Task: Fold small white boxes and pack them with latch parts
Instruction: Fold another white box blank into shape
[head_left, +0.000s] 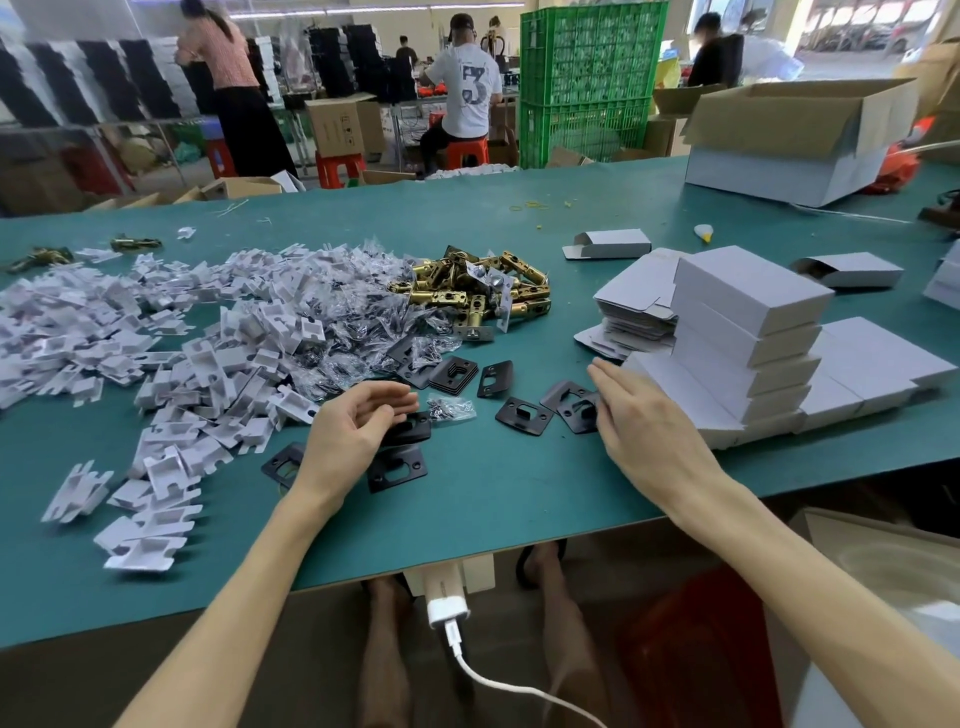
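At a green worktable (493, 493), a person's left hand (358, 423) hovers w/ fingers loosely curled, holding nothing, over black plates (397, 467), while the right hand (641, 415), fingers straight & empty, sits just beside stacked white boxes (748, 332), brass latches (483, 291) piled beyond.

On your tabletop (493, 499), inserts (156, 332) lie left, stacked boxes (748, 332) right, latches (483, 291) behind the plates (452, 374).

1 head view, forward-down over table (519, 499)
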